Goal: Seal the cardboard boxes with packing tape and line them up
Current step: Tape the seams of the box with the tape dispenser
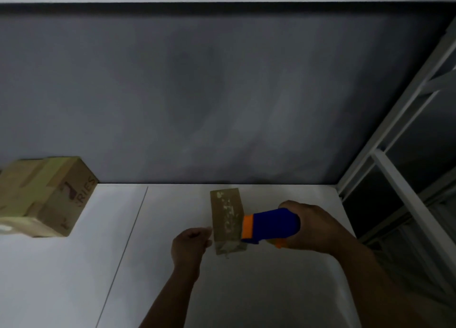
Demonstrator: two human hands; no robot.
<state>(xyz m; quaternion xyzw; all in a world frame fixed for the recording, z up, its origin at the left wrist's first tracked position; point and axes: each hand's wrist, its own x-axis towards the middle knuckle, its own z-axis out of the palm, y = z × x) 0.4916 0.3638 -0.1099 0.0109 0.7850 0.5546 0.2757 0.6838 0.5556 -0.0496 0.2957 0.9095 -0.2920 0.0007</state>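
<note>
A small cardboard box [225, 214] stands on the white table [74, 278], its top covered with worn tape. My right hand [313, 226] grips a blue and orange tape dispenser [270, 225] whose orange front edge presses against the box's right side. My left hand [191, 245] has its fingers curled and touches the box's lower left corner. A larger taped cardboard box [42, 194] with dark red lettering sits at the far left of the table, against the wall.
A grey wall [222, 93] rises right behind the table's back edge. A white metal frame [407, 160] stands to the right of the table. A thin seam [123, 253] runs across the tabletop left of my arms.
</note>
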